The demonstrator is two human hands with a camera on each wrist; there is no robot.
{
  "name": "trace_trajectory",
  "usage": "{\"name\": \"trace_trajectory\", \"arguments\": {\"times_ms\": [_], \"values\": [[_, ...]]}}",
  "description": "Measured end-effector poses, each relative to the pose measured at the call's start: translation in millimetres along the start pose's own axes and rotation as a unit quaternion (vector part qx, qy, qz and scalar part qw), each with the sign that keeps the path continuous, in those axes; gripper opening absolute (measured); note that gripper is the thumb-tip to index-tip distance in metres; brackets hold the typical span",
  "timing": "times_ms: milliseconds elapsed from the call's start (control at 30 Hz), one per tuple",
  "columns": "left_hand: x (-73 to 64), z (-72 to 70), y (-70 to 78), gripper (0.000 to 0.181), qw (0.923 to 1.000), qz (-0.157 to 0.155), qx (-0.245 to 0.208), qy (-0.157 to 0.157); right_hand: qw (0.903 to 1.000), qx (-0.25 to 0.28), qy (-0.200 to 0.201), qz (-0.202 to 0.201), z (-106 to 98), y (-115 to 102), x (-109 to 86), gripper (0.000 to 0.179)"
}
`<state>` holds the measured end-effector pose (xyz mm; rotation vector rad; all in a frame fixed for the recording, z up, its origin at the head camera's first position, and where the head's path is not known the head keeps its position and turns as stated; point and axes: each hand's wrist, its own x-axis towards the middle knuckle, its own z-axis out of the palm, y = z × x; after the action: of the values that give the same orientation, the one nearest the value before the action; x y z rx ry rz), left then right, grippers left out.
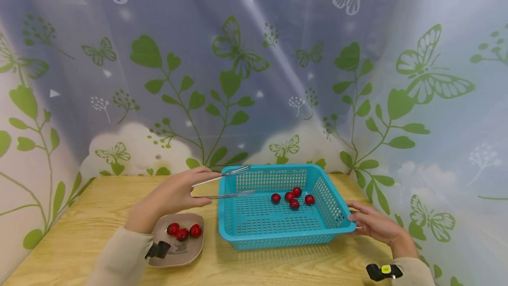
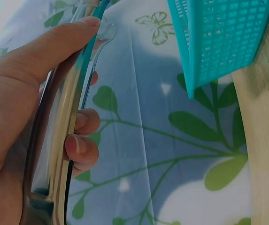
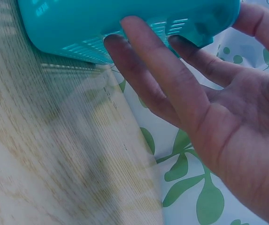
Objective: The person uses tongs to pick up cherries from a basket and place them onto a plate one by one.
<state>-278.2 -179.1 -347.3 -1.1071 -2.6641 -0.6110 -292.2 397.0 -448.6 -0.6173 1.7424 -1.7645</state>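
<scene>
My left hand (image 1: 174, 193) holds metal tongs (image 2: 61, 122), thumb on one arm and fingers on the other. The tong tips are spread apart over the left side of a blue plastic basket (image 1: 285, 238), with nothing between them. Several small round red fruits (image 1: 294, 204) lie on the basket's floor, towards the back right. At the basket's right rim, my right hand (image 1: 377, 224) grips it; in the right wrist view its fingers (image 3: 165, 70) reach under the blue wall. A pinkish square plate (image 1: 186, 257) bears three more red fruits (image 1: 182, 235) below my left wrist.
Basket and plate stand on a light wooden table (image 1: 238, 272). A curtain (image 1: 254, 100) printed with green leaves and butterflies hangs close behind the table and along both sides. Black straps (image 1: 383, 272) circle both sleeves.
</scene>
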Motion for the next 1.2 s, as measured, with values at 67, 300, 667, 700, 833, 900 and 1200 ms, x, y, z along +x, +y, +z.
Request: {"name": "trace_trajectory", "arguments": {"times_ms": [67,300,667,700,833,900,1200], "values": [[7.0,1.6,2.1,0.062,1.0000,0.003,-0.004,-0.008,1.0000,0.001,0.001,0.001,0,0,-0.2,0.042],[30.1,11.0,6.6,0.060,0.9996,0.018,0.003,-0.023,1.0000,-0.002,0.008,0.005,0,1,-1.3,0.040],[56.2,30.2,11.5,0.059,0.9978,-0.010,-0.002,-0.065,0.9999,0.009,-0.005,0.000,1,5,-1.4,0.042],[58.5,31.8,11.6,0.059,0.9976,-0.012,-0.004,-0.068,0.9999,0.010,-0.007,-0.001,1,4,-1.1,0.042],[71.1,36.7,13.3,0.059,0.9970,-0.022,-0.011,-0.074,0.9999,0.007,-0.011,-0.001,-2,3,-0.1,0.043],[78.4,39.1,14.8,0.059,0.9963,-0.027,-0.018,-0.079,0.9999,0.007,-0.013,-0.001,-3,2,0.3,0.043],[110.3,55.3,20.4,0.059,0.9934,-0.038,-0.030,-0.104,0.9999,0.001,-0.011,-0.006,-1,0,0.5,0.042]]}}
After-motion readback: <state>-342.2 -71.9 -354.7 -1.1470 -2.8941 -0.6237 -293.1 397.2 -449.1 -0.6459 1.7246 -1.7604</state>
